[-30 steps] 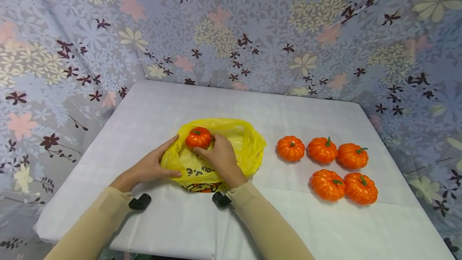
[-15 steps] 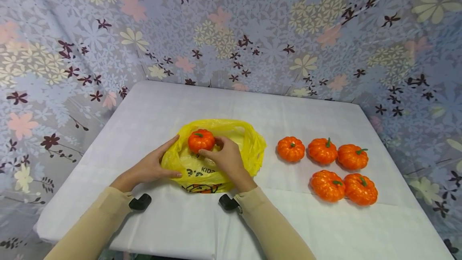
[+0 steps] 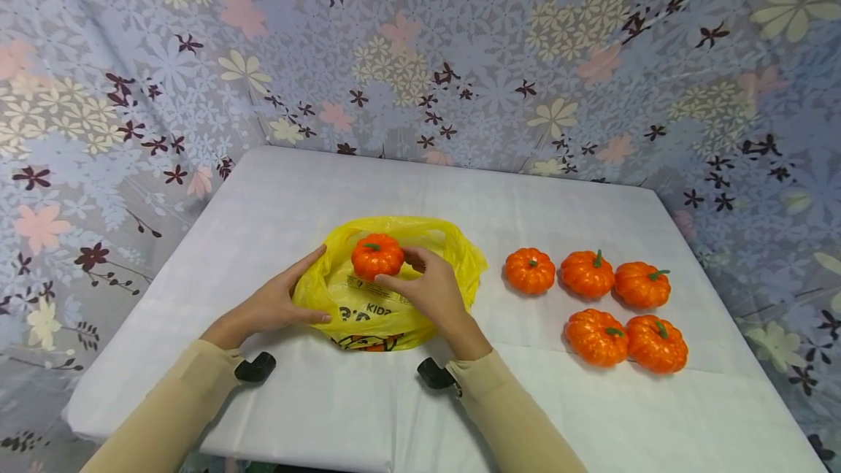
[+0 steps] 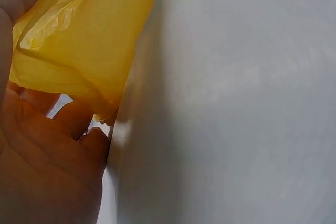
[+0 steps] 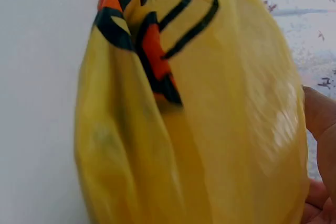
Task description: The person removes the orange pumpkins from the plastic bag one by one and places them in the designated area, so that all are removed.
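In the head view, a small orange pumpkin (image 3: 377, 258) with a green stem shows over the mouth of a yellow plastic bag (image 3: 388, 321). My right hand (image 3: 430, 289) holds it from its right side between thumb and fingers. My left hand (image 3: 276, 306) grips the bag's left side, its thumb at the front rim. The left wrist view has the yellow plastic (image 4: 89, 40) above the palm and bent fingers of that hand (image 4: 50, 145). The bag's printed outside (image 5: 210, 103) fills much of the right wrist view and hides the pumpkin; part of my right hand (image 5: 323, 129) appears beyond it.
Several more orange pumpkins lie right of the bag: one near it (image 3: 528, 272), others in a back row (image 3: 587, 276) and a front pair (image 3: 596, 339). The white-covered table (image 3: 315, 414) ends at a flower-patterned curtain (image 3: 420, 57) behind.
My right hand has moved right and toward me with the pumpkin, which looks larger and has come up from deeper in the bag. My left hand has stayed put on the bag.
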Action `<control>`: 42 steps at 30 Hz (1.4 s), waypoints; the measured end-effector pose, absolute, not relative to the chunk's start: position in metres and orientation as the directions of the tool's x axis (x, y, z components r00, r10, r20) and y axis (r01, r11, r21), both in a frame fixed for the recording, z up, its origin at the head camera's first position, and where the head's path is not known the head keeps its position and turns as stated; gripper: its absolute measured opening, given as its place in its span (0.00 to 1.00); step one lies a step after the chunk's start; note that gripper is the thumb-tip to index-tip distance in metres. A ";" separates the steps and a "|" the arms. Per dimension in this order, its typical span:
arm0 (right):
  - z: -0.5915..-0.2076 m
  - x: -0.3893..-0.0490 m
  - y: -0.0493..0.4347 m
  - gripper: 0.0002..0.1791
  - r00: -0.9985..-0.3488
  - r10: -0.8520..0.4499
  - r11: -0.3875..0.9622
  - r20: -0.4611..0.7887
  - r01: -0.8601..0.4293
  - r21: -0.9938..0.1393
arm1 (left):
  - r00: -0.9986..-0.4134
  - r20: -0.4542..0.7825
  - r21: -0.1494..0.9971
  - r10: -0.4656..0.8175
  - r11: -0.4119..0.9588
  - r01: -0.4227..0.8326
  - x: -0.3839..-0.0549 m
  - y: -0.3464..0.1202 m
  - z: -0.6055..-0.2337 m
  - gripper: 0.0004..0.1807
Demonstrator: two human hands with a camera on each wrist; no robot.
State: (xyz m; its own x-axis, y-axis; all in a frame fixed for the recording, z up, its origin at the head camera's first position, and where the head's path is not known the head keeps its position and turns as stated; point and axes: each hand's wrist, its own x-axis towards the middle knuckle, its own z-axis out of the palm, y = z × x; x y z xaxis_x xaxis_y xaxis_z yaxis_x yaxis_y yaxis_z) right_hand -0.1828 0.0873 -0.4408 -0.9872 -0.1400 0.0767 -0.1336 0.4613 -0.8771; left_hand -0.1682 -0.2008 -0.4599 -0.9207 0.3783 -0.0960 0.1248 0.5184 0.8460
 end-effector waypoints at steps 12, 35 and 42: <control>-0.431 -0.165 0.133 0.41 -0.991 -0.063 0.462 0.120 -0.135 -0.876 | -0.925 -0.104 0.844 0.366 0.525 0.113 -0.168 -0.201 -0.459 0.65; -0.427 -0.117 0.227 0.41 -0.985 0.121 0.559 0.119 -0.031 -0.828 | -0.927 -0.114 0.825 0.357 0.554 0.112 -0.163 -0.197 -0.457 0.64; -0.431 -0.100 0.248 0.43 -0.982 0.173 0.564 0.076 0.035 -0.825 | -0.927 -0.130 0.824 0.353 0.558 0.098 -0.162 -0.195 -0.455 0.65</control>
State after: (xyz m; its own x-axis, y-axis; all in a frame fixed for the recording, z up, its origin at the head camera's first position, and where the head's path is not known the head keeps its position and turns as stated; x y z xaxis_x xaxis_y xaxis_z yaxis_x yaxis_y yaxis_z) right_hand -0.1005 0.2484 -0.4314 -0.9820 0.1725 0.0763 0.0350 0.5637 -0.8252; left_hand -0.1616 -0.1953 -0.4554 -0.9265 0.3532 -0.1297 0.0975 0.5584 0.8238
